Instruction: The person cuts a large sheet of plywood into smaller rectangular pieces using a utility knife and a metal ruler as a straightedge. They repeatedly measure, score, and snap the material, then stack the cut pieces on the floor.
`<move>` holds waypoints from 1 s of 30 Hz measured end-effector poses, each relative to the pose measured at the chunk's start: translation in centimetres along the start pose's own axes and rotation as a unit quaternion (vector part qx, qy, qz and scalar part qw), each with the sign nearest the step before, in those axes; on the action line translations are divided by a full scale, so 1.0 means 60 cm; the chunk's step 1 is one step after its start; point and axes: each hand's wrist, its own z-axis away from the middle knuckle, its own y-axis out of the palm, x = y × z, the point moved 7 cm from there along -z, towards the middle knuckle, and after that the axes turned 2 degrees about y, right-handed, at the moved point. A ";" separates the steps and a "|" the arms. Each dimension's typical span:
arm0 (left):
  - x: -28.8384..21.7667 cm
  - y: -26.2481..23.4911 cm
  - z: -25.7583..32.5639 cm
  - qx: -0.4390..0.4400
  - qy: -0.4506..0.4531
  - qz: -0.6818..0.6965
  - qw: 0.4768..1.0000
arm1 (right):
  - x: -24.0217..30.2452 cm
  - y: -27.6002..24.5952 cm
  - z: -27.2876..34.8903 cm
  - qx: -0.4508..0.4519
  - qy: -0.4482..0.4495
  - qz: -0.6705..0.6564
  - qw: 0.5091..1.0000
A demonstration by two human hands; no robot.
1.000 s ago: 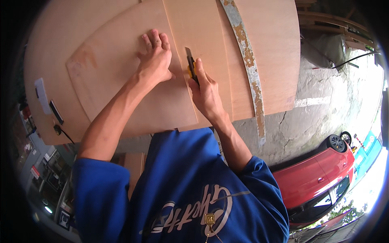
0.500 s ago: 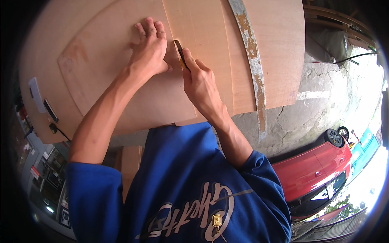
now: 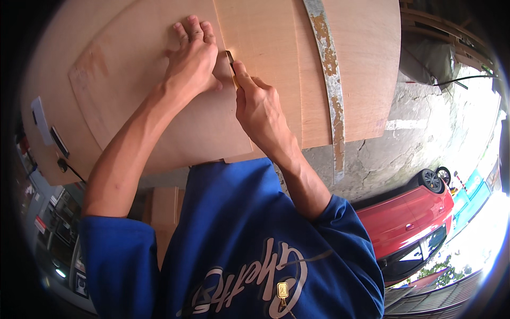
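Observation:
My left hand point(image 3: 192, 61) presses on a thin plywood panel point(image 3: 133, 101), its fingers spread. Close beside it, my right hand point(image 3: 257, 98) is closed round a utility knife point(image 3: 232, 69) with a dark blade end and a yellow part. The blade tip meets the panel's straight right edge, where a lighter sheet of plywood point(image 3: 260, 42) lies underneath. My fingers hide most of the knife's handle. Further right, a long worn metal strip point(image 3: 330, 80) lies across the sheets and juts past their near edge.
A phone-like dark object point(image 3: 59, 142), a white slip point(image 3: 41, 121) and a black corded item point(image 3: 62, 165) rest at the left. Beyond the sheets are cracked concrete ground point(image 3: 366, 159), a red car point(image 3: 406, 218) and a covered bundle point(image 3: 425, 61) at the upper right.
Both hands and the knife sit slightly higher and further left in the picture, and the view has shifted a little. The blade stays at the panel's edge.

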 end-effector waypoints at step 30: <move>-0.002 -0.008 -0.001 0.064 -0.040 -0.002 0.997 | -0.003 -0.018 0.023 -0.023 -0.010 0.003 1.000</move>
